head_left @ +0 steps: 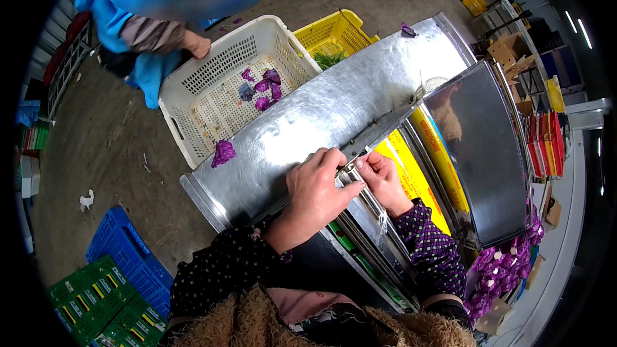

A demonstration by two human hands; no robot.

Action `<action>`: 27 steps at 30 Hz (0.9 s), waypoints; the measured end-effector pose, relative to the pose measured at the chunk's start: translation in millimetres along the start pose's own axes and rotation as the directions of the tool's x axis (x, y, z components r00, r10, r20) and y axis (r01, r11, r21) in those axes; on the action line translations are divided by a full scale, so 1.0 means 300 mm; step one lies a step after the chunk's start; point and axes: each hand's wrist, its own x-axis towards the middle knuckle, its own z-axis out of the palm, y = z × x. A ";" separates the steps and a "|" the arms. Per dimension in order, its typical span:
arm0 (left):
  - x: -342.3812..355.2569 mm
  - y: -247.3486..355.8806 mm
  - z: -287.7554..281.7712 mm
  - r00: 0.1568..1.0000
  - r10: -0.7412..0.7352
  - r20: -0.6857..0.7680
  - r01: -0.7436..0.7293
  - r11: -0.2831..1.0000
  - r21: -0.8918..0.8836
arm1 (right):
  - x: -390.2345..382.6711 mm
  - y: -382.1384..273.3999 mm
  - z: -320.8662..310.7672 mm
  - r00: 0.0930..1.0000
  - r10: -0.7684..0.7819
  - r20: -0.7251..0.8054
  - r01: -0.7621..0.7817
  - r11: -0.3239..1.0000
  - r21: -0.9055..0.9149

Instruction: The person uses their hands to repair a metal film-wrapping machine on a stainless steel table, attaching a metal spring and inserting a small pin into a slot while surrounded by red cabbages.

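Observation:
My left hand (316,194) is curled at the end of a narrow metal roller bar (369,202) on a stainless steel wrapping stand. Close beside it, my right hand (384,183) pinches at the same spot, thumb against fingers. What the fingertips hold is too small to make out. A wrinkled clear strip, like film, lies along the bar below my right hand. Under and beside the bars are a yellow printed film roll (411,177) and a green printed roll (350,244). The stand's curved steel top (308,115) stretches beyond my hands, with a purple cabbage leaf (223,153) on it.
Beyond the stand sit a white crate (186,112) with purple leaves and a yellow crate (340,26) with greens. A person in blue (151,45) grips the white crate. A steel panel (491,160) and bagged purple cabbages (501,270) are right; blue (125,244) and green crates (96,295) lower left.

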 end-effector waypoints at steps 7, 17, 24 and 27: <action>0.000 0.000 -0.002 1.000 -0.002 -0.001 0.002 1.000 0.005 | 0.007 -0.006 -0.014 0.995 0.071 0.065 -0.080 0.984 0.161; 0.001 -0.004 0.004 1.000 0.001 -0.008 -0.001 1.000 -0.002 | -0.023 -0.010 -0.002 0.997 -0.056 -0.055 0.053 0.998 -0.046; -0.004 -0.004 0.001 1.000 0.007 -0.003 -0.007 1.000 -0.015 | -0.011 -0.062 -0.035 0.933 -0.353 0.066 0.330 0.771 -0.545; -0.002 0.000 -0.004 1.000 -0.015 -0.008 0.014 0.999 -0.042 | -0.006 -0.067 -0.041 0.838 -0.512 0.191 0.503 0.588 -0.633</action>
